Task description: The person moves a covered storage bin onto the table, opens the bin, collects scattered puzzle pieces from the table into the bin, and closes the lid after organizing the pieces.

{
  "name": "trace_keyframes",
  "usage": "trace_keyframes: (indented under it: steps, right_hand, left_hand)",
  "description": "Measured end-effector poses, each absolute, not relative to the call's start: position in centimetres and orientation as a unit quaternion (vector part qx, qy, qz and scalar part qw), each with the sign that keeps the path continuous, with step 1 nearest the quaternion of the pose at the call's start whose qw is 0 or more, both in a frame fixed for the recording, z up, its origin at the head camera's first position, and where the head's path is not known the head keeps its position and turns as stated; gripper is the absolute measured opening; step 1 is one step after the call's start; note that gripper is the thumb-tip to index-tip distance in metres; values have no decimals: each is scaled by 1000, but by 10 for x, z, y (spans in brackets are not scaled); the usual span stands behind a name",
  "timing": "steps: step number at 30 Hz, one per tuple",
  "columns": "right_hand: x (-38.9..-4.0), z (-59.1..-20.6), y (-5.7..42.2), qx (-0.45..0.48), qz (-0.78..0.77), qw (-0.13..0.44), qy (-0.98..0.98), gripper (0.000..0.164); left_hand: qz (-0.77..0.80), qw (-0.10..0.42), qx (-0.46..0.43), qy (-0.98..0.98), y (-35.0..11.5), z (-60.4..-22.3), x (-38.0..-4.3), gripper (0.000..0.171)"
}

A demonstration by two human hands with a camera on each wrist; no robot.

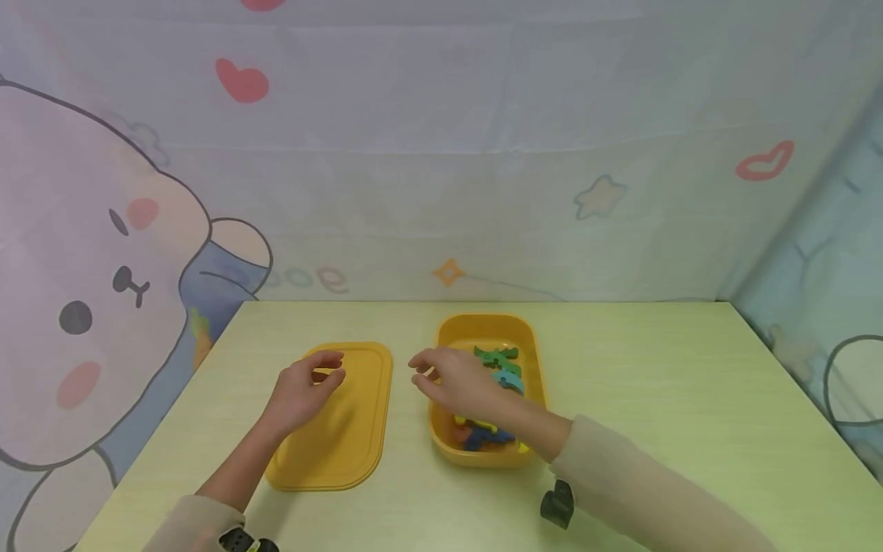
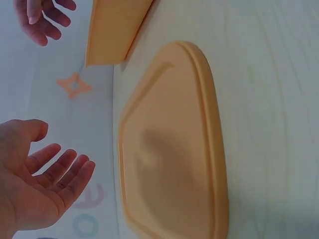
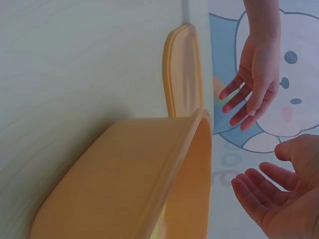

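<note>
My left hand (image 1: 306, 391) hovers over a flat yellow lid (image 1: 338, 448) lying on the table, its fingers loosely bent and holding nothing. In the left wrist view the lid (image 2: 169, 149) carries the hand's shadow, with the left hand (image 2: 45, 184) apart from it. Above a yellow plastic box (image 1: 483, 458), my right hand (image 1: 458, 377) is held with relaxed fingers and nothing in them. Inside the box lie several small colourful pieces: green (image 1: 497, 356), light blue (image 1: 509, 380) and dark blue (image 1: 483, 438). The right hand and forearm hide part of them.
Both lid and box rest on a pale wood-grain table (image 1: 641, 368), the box to the right of the lid. Behind the table hangs a printed cloth (image 1: 414, 153) with hearts, stars and a cartoon animal.
</note>
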State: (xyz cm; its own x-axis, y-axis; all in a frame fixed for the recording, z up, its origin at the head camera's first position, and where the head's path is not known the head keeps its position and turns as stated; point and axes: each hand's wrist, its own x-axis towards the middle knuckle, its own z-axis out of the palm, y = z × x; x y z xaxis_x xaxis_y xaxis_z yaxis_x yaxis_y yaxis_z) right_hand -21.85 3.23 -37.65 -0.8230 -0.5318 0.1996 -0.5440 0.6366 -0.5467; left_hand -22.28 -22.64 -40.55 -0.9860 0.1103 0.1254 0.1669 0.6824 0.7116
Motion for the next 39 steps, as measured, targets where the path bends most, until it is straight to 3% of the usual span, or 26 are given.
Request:
trace_keyframes:
  steps: [6, 21, 39]
  right_hand:
    - [-221, -380, 22, 271, 334, -7, -903, 27]
    - [-221, -384, -9, 232, 377, -114, -889, 51]
    - [-213, -409, -46, 129, 412, -137, -892, 59]
  left_hand:
    - [-377, 47, -68, -923, -241, -403, -219, 37]
    - [-328, 58, -31, -942, -272, -409, -218, 37]
    - [-284, 36, -13, -958, -306, -429, -212, 36]
